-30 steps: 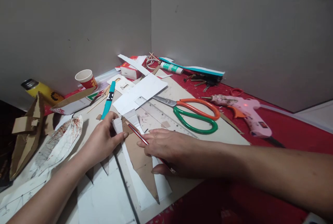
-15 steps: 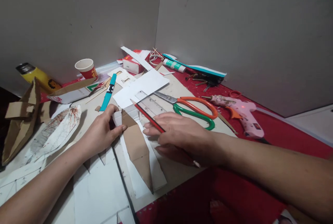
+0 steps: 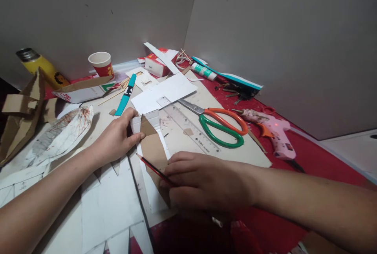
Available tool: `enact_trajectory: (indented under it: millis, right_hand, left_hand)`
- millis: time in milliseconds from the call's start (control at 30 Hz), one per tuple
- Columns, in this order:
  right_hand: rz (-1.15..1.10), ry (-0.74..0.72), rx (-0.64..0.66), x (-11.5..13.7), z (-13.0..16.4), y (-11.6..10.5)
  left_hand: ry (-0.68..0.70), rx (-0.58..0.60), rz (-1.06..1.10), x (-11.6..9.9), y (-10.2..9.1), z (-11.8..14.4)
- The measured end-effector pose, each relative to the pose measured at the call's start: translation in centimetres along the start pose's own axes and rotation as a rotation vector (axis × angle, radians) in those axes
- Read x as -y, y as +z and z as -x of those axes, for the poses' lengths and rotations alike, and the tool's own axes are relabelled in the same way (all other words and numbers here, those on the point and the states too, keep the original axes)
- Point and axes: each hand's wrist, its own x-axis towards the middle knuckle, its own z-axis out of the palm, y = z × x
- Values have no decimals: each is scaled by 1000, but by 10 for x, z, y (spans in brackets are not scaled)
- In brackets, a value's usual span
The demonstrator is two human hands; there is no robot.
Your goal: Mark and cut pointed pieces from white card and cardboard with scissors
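My left hand [image 3: 120, 134] grips the upper left edge of a white card strip [image 3: 150, 193], and its thumb tip rests on a brown cardboard piece [image 3: 153, 148] with a pointed end. This brown piece lies flat on top of the strip. My right hand [image 3: 203, 179] holds a red and black pencil [image 3: 154, 170], its tip pointing up and left over the cardboard's left edge. The right hand covers the lower part of both pieces. Beyond it lie a clear ruler [image 3: 188, 126] and scissors [image 3: 220, 126] with orange and green handles.
A pink glue gun [image 3: 273, 128] lies at the right on the red cloth [image 3: 321, 163]. A paper cup [image 3: 100, 65], a yellow bottle [image 3: 44, 69] and a teal strip [image 3: 125, 96] stand or lie at the back left. White card sheets [image 3: 112, 207] fill the front left.
My right hand has moved down and toward me with the pencil, uncovering more of the ruler. My left hand stays on the cardboard. The view has shifted slightly.
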Motion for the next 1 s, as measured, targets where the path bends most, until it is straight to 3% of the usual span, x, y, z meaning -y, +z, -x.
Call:
enact_trajectory:
  millis: [233,300,400,467,567,700,867,1000]
  right_hand:
    - [-101,68,-38,-4,1,0]
    - [-81,128,-152,-4,4,-7]
    - [120,264,-397,-5,11,-25]
    - [296,386,-443,-6,16,-37]
    - [450,545,-250,-13,25,-47]
    - [558,718,-14,-29,42,-43]
    - [624,741,-9,-42,63,-37]
    - [605,748,-113,-36,65,-40]
  left_hand:
    - [-12,4,6,1,0,1]
    - [-10,8,11,1,-1,2]
    - [-5,24,32,3,-1,2]
    - [-3,35,49,5,-1,2]
    - [2,26,64,6,0,0]
    - [2,25,70,8,0,-1]
    - [-19,31,45,10,0,0]
    - [-56,31,36,9,0,-1]
